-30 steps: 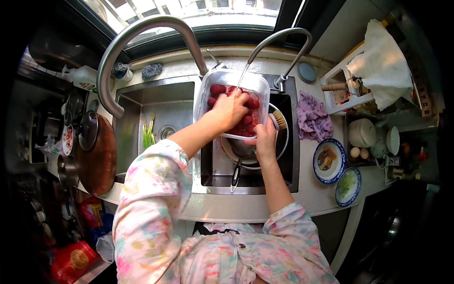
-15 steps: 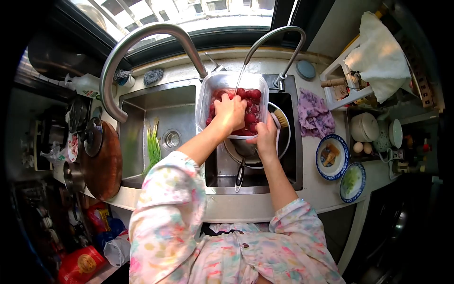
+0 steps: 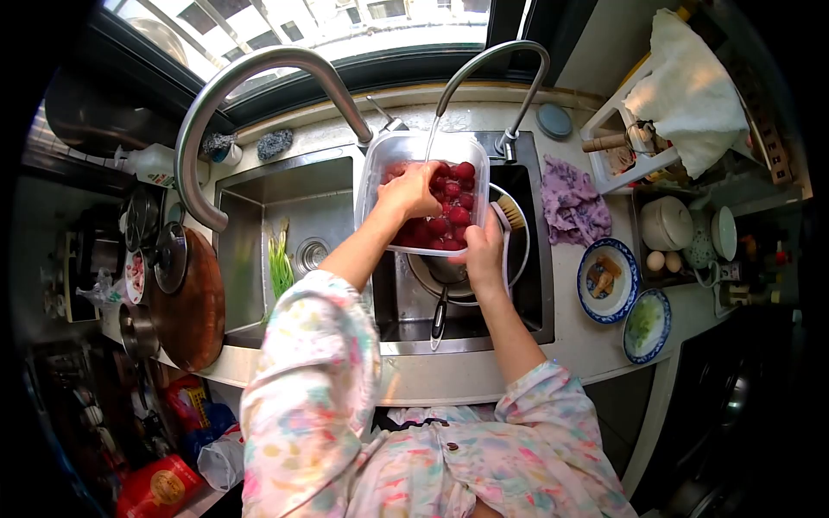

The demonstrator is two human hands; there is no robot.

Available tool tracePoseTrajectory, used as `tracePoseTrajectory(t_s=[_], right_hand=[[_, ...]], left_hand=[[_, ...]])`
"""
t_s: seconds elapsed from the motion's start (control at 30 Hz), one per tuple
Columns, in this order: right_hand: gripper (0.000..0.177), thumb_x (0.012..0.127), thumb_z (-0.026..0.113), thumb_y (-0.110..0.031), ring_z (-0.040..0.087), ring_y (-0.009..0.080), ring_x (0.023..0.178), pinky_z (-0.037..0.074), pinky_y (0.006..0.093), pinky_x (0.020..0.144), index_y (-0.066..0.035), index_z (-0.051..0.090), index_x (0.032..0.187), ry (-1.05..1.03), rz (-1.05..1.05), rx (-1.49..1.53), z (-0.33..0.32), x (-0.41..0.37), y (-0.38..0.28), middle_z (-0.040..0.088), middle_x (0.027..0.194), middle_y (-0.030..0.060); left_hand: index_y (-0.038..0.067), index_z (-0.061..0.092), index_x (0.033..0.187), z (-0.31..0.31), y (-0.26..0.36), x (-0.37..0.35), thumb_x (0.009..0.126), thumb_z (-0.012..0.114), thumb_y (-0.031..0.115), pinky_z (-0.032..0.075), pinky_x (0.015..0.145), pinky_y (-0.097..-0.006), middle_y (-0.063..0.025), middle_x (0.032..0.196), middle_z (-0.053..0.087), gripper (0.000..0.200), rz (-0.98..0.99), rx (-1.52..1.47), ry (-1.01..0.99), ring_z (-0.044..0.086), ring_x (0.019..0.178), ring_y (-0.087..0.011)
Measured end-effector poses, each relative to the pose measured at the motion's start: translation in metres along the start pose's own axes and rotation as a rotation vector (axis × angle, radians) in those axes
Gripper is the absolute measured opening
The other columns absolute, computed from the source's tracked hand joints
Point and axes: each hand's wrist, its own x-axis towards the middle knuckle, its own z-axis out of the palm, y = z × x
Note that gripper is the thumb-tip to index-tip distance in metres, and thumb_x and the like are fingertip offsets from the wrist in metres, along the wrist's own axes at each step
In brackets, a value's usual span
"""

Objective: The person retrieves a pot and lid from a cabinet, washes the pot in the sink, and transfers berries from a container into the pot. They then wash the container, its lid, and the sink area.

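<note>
A clear plastic container full of red strawberries is held over the right sink basin, under a thin stream from the small tap. My left hand is inside the container, its fingers on the berries at the left side. My right hand grips the container's near right edge from below. Beneath the container lie a metal pan and a scrubbing brush.
The large curved faucet arches over the left basin, which holds green onions. A purple cloth, two blue-rimmed dishes and eggs sit right of the sink. A round wooden board with pot lids lies at left.
My left hand has shifted up and to the left within the container, uncovering more strawberries on the right. My right hand keeps its hold on the edge.
</note>
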Motion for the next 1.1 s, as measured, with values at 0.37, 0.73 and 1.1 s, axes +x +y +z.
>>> tracePoseTrajectory(t_s=[0.37,0.73,1.1], right_hand=[[0.052,0.071,0.038,-0.010,0.060,0.0149,0.076,0.051,0.0215,0.041,-0.001,0.046,0.122,-0.040,0.008,-0.021,-0.006,0.002,-0.013,0.056,0.107,0.0117],[0.033,0.085,0.054,-0.030,0.057,0.0360,0.087,0.046,0.0427,0.079,-0.005,0.062,0.104,0.203,-0.681,-0.898,-0.053,0.107,-0.005,0.057,0.100,0.0211],[0.018,0.084,0.050,-0.021,0.065,0.0314,0.070,0.053,0.0388,0.052,-0.006,0.060,0.086,0.047,-0.706,-2.025,-0.040,0.162,0.005,0.058,0.082,0.0200]], left_hand=[[0.011,0.056,0.110,-0.017,-0.031,-0.070,0.070,0.063,0.016,0.050,0.072,-0.0346,-0.0101,0.102,0.059,0.041,-0.008,-0.080,0.615,0.059,0.083,-0.0259],[0.000,0.035,0.132,0.016,-0.041,-0.088,0.068,0.042,-0.004,0.058,0.050,-0.0297,-0.0146,0.104,0.058,0.064,-0.389,-1.321,0.201,0.063,0.078,-0.0209],[0.001,0.036,0.133,0.035,-0.062,-0.155,0.065,0.038,-0.004,0.055,0.057,-0.0284,-0.0183,0.123,0.048,0.069,-0.198,-1.380,0.496,0.064,0.072,-0.0214]])
